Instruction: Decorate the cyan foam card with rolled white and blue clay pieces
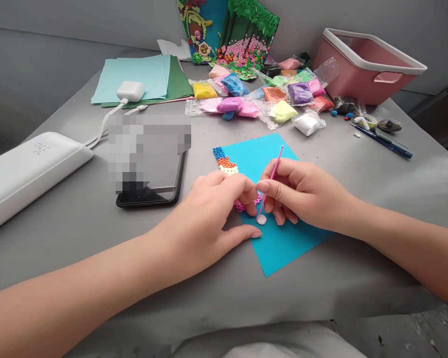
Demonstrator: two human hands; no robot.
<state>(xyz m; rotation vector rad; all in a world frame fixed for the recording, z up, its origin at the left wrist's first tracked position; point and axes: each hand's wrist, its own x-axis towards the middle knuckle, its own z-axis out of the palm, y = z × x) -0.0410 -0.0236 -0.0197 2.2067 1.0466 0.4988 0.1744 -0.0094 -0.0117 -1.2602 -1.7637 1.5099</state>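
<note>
A pink clay modelling tool (pixel 274 171) is pinched between the thumb and fingers of my right hand (pixel 298 194). Its lower tip touches the edge of a flat white clay disc (pixel 262 220) lying on a bright blue card (pixel 291 248). My left hand (pixel 224 204) rests over the card's left side, fingers bent and thumb apart, with nothing seen in its grasp. Small clay rings run along the card's left edge: blue rings (pixel 218 153), orange rings (pixel 227 162), cream rings (pixel 228 170) and pink rings (pixel 240 206). My left hand covers part of this row.
Several bags of coloured clay (pixel 263 97) lie behind the card, before finished clay pictures (pixel 246 40). A pink basket (pixel 358 69) and dark blue tools (pixel 383 140) are at right. Leftward are a phone (pixel 153 194), white power bank (pixel 41 174) and coloured paper (pixel 145 74).
</note>
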